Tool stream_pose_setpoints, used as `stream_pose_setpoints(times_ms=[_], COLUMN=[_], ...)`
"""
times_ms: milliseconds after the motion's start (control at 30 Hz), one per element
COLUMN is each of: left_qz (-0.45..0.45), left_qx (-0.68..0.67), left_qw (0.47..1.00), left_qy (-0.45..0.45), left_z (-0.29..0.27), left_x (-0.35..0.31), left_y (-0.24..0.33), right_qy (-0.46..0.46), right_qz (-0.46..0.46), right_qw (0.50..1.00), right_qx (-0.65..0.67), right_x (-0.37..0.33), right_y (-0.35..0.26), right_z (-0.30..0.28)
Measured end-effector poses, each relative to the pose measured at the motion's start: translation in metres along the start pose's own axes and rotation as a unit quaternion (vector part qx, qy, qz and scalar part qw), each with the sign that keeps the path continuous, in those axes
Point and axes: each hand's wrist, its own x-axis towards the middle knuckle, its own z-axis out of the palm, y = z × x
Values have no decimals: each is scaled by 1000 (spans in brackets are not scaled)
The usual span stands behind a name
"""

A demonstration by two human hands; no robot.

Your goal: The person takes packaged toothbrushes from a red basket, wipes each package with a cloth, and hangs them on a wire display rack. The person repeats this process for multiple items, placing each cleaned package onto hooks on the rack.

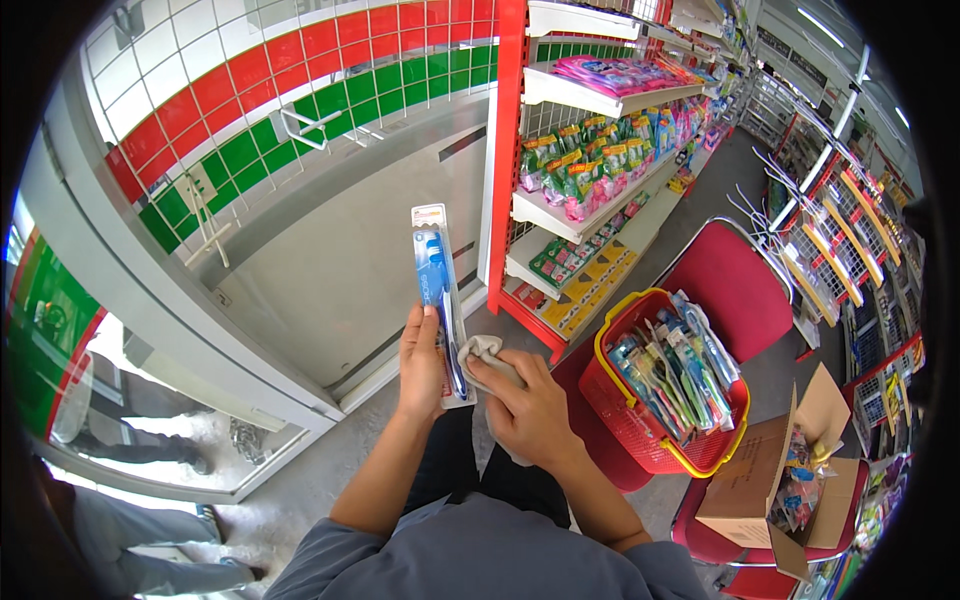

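Observation:
A packaged toothbrush (433, 265), blue and white in a long clear blister pack, stands nearly upright before me. My left hand (421, 365) grips its lower left side, the thumb across the front. In my right hand (532, 408) is a bunched greyish-white cloth (487, 362), pinched under the fingers. The cloth lies against or very near the pack's lower right edge; contact is hard to tell. To the right, a red basket (632, 428) with yellow rim and handles rests on a red chair (585, 425), filled with several more packaged toothbrushes (680, 370).
An open cardboard box (745, 480) with small packs inside sits on another red chair (690, 525). Ahead, white shelves (560, 205) carry packaged goods. A wire grid (330, 75) with hooks covers the glass at the left, beside a metal-framed door (190, 290). Someone's legs (150, 540) show at lower left.

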Motion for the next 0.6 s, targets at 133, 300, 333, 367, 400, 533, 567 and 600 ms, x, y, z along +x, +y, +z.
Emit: stream_pose_setpoints(times_ms=[133,300,333,367,400,533,567,600], left_qz=[17,27,28,23,19,-19,-21,-35], left_qx=[18,28,32,32,32,35,19,19], left_qw=[1000,999,999,999,999,999,998,997], left_qy=[3,29,31,26,21,-34,-50,-62], left_z=[-1,-4,-5,-6,-6,-3,2,5], left_x=[3,11,13,13,13,5,1,-4], left_y=[3,3,4,4,5,9,7,6], right_qy=[-6,-37,-47,-55,-46,32,63,88], right_qz=[31,48,52,57,69,88,80,77], right_qw=[998,990,988,984,980,970,970,968], right_qx=[55,124,140,159,182,223,221,221], right_x=[-10,-21,-22,-22,-21,-3,4,11], right_y=[-4,-7,-6,-5,-3,10,13,15], right_z=[-1,-8,-13,-17,-22,-32,-29,-25])
